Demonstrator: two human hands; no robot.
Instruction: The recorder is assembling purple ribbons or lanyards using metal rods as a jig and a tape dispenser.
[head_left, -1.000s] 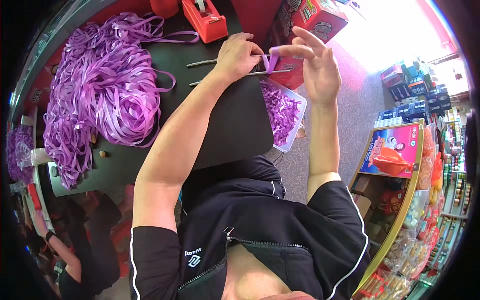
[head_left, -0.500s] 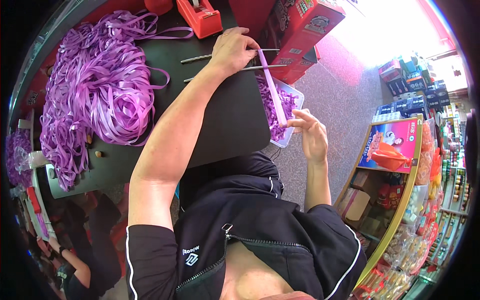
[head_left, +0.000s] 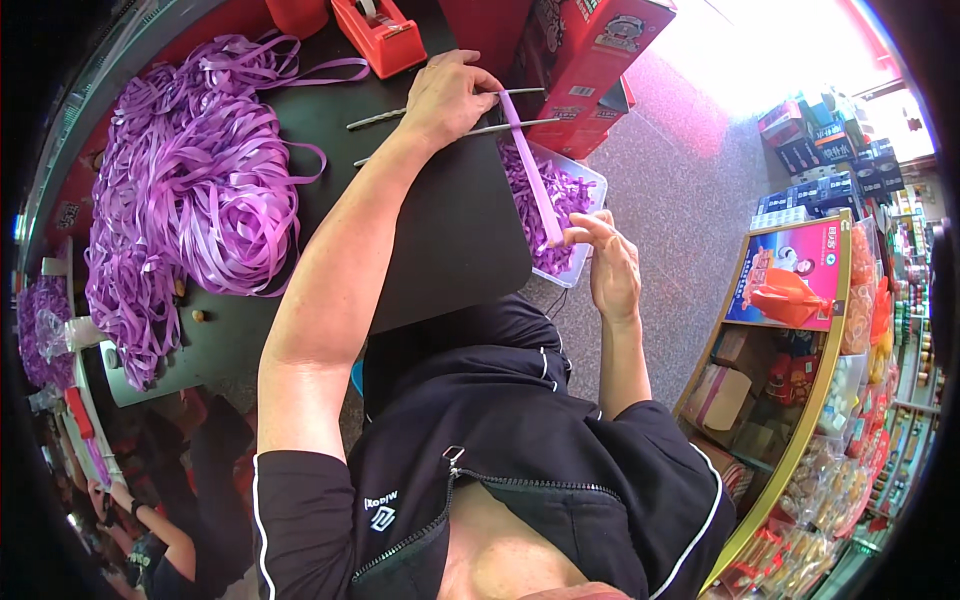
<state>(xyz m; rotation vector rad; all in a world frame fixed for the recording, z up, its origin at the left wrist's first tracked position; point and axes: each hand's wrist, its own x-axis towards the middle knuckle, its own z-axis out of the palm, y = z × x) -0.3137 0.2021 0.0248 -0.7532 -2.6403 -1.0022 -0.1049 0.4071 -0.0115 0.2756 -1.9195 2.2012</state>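
Note:
A flat purple ribbon [head_left: 530,170] runs taut and slanting between my two hands. My left hand [head_left: 448,103] reaches to the far side of the black table and pinches the ribbon's far end between thumb and fingertips. Closer to me, on the right, my right hand [head_left: 612,270] has its bent fingertips closed at the near end. Two thin metal rods [head_left: 470,131] jut past the table's right edge, and the ribbon crosses them near their tips. Under the ribbon stands a clear plastic bin [head_left: 592,215] filled with short purple ribbon pieces [head_left: 560,190].
A big tangled heap of purple ribbon [head_left: 240,215] covers the left of the black table [head_left: 450,240]. An orange-red tape dispenser [head_left: 382,40] sits at the back, beside red boxes [head_left: 590,60]. Right stands a display shelf [head_left: 790,290]. At lower left a person's arm [head_left: 165,530] shows.
The whole view has shifted slightly. Both hands still hold the ribbon taut, and the right fingertips sit a little higher and more curled by its near end.

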